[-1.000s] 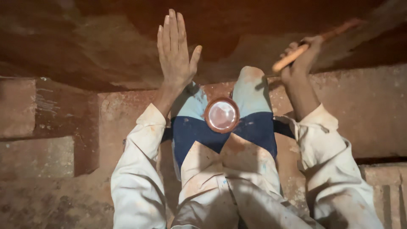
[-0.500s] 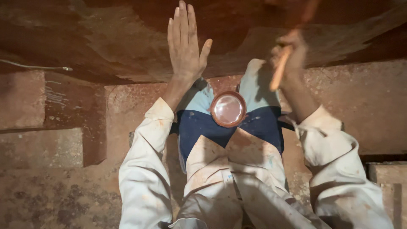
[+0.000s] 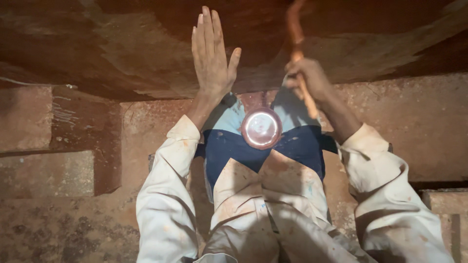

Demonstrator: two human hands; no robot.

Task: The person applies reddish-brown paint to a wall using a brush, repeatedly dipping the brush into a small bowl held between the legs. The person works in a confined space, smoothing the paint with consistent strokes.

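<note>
My left hand (image 3: pixel 210 58) is flat and open, fingers together, pressed against a dark reddish-brown stone surface (image 3: pixel 122 44). My right hand (image 3: pixel 309 80) is closed around a wooden tool handle (image 3: pixel 296 29) that points upward and is blurred; its working end is out of frame. Between my arms a small round metal bowl (image 3: pixel 262 128) rests on my blue-clad lap. Both sleeves are dusty off-white.
Cut reddish laterite blocks (image 3: pixel 29 117) stand stepped on the left. A speckled stone face (image 3: pixel 419 126) runs behind my legs, with another block edge (image 3: pixel 446 199) at lower right.
The handle in my right hand has swung from slanting up to the right to nearly upright, and the hand has moved left. My left hand stays flat on the stone.
</note>
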